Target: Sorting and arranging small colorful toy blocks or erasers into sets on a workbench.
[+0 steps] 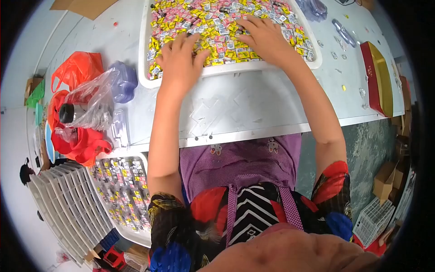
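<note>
A white tray [233,69] full of small wrapped pieces [226,45], yellow, pink, white and some black, lies at the far side in front of me. My left hand [179,63] rests on the pieces near the tray's left front corner, palm down with its fingers spread. Further right, my right hand [267,41] reaches over the front rim, its fingers stretched out and touching the pieces. Neither hand visibly grips anything; what lies beneath the palms is hidden.
Left on the table are a red plastic bag [79,68], purple-tinted clear plastic containers [122,81] and a black-capped bottle [68,113]. A red and gold box [374,79] stands at the right edge. Below left are a filled tray [122,190] and stacked white trays [68,199].
</note>
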`<action>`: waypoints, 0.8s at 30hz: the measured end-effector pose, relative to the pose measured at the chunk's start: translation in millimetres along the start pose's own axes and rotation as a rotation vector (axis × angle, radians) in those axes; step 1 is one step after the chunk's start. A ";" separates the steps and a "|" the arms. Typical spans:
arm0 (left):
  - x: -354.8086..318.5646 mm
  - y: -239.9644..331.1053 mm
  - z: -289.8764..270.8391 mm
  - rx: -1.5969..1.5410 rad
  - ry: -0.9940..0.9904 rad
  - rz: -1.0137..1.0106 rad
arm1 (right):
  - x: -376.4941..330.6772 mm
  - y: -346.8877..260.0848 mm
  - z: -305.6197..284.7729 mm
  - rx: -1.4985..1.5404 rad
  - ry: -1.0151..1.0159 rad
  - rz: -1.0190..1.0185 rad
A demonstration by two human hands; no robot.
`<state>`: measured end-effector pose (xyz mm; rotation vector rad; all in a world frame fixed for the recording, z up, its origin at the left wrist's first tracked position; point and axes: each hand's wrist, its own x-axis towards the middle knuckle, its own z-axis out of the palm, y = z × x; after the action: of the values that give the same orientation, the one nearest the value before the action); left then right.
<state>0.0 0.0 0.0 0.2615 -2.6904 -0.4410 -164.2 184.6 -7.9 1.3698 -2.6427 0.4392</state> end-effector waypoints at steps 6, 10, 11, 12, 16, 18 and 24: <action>32.5 -17.1 7.7 0.121 -0.083 -0.146 | 9.7 -13.5 -0.6 -0.191 -0.016 -0.077; 33.9 -25.0 8.7 -0.075 -0.039 -0.048 | 1.0 19.0 -4.2 -0.036 0.061 -0.121; 38.8 -28.5 9.6 -0.085 -0.046 -0.050 | 3.0 33.1 -1.0 0.012 0.136 -0.185; 40.3 -32.5 10.5 -0.176 -0.034 -0.033 | 5.7 36.6 -0.3 0.022 0.222 -0.258; 42.5 -32.2 8.9 -0.308 0.057 0.030 | 7.3 11.2 -21.9 0.233 0.135 -0.208; 44.1 -32.0 10.9 -0.275 0.096 0.088 | 8.7 7.8 -25.5 0.267 0.134 -0.230; 53.4 -17.1 -4.7 -0.438 0.254 -0.397 | 19.4 30.6 8.1 0.824 0.517 -0.677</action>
<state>-44.2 -30.2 17.2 0.6722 -2.2197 -1.0204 -200.2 183.6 -16.7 1.8704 -1.4724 1.5919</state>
